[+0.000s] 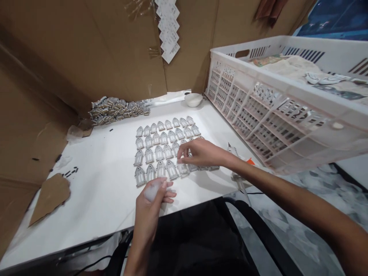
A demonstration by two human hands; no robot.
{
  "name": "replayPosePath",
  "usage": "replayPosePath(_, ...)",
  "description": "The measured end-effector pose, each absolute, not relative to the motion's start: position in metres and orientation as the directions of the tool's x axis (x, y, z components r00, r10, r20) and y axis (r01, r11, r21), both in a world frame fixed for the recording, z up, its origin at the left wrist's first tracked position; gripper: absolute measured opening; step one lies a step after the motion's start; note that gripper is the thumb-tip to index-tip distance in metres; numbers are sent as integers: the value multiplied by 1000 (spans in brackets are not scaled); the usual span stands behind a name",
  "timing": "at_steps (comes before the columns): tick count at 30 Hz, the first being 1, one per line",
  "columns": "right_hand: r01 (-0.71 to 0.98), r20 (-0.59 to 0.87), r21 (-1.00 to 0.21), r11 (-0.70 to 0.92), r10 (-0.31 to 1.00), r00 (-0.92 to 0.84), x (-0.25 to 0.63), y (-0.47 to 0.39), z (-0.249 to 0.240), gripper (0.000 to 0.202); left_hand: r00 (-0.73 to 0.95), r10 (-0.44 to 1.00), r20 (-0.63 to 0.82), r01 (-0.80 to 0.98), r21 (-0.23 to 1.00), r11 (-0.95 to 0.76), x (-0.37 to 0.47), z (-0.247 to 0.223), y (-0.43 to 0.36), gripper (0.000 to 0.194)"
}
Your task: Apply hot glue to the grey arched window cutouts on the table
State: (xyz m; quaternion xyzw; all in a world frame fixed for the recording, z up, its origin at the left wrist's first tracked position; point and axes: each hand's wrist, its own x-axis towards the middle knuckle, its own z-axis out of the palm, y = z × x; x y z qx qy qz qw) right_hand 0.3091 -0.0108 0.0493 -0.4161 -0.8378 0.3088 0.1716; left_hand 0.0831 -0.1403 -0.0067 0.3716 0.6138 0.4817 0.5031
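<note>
Head view: the left hand (155, 202) cupped a whitish wad (152, 192) while the right hand (199, 151) pinched narrowly, on what I couldn't tell, over arched pieces (167, 151) a low sweep could have skewed.

right hand (198, 152) hides some arched pieces (171, 170); crate (316, 147) cut off right; paper strip (169, 32) unreadable (tiny print).
</note>
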Motion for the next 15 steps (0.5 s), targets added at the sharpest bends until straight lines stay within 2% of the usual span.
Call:
replayPosePath(3, 490, 54, -730, 476, 755, -653, 301, -28, 49, 20, -168, 955, -243, 41, 967, 253, 84, -2, -139, 46)
replayPosePath(9, 418, 110, -745, 521, 713, -693, 283, -47, 41, 10, -70, 964, -256, 95, 960, 262, 84, 1, -140, 46)
replayPosePath(12, 418, 84, -781, 464, 741, -666, 285, -42, 45, 11, -89, 958, -273, 29, 961, 276, 82, -2, -142, 49)
replayPosePath(15, 425, 75, -803, 418, 778, -624, 290, -32, 50, 17, -154, 939, -308, -162, 945, 284, 79, -3, -142, 53)
